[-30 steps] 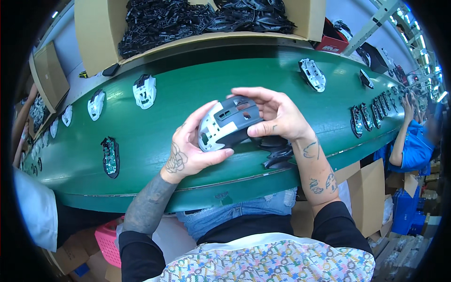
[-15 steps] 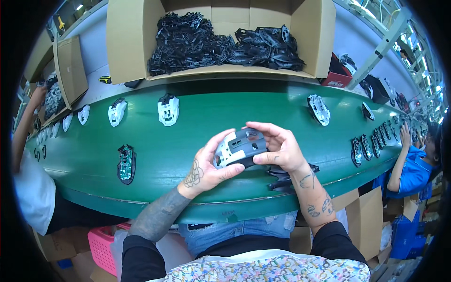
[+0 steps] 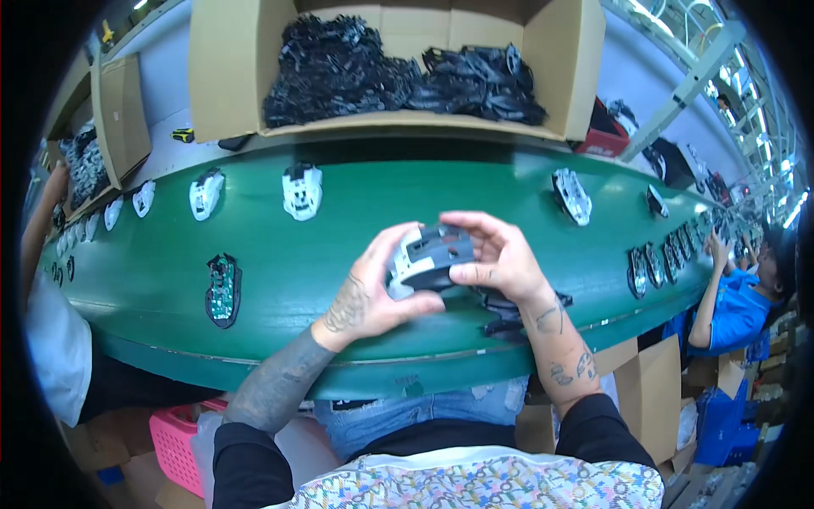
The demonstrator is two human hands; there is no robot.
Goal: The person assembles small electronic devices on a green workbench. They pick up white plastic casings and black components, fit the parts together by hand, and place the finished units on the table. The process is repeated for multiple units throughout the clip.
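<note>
Both hands hold a white and dark grey computer mouse shell [image 3: 434, 252] above the green belt, tilted so that its black side faces me. My left hand [image 3: 366, 293] cups the white end, its thumb stretched out along the lower side. The fingers of my right hand [image 3: 507, 261] curl over the grey end, with the thumb pressed on the near side. Under my right wrist lie black plastic parts [image 3: 504, 321], partly hidden by the arm. To the left on the belt is a mouse base with a green circuit board [image 3: 223, 290].
White mouse shells [image 3: 302, 193] stand along the belt's far side [image 3: 381, 191]. Behind it, a cardboard box [image 3: 229, 81] holds heaps of black plastic parts [image 3: 331, 72]. More mouse bases [image 3: 653, 263] line the right. Co-workers sit at both sides; a pink basket [image 3: 174, 445] is below left.
The mouse shell has tilted in my hands, showing more of its black side. My left thumb has come away from its near edge. The whole view has shifted slightly.
</note>
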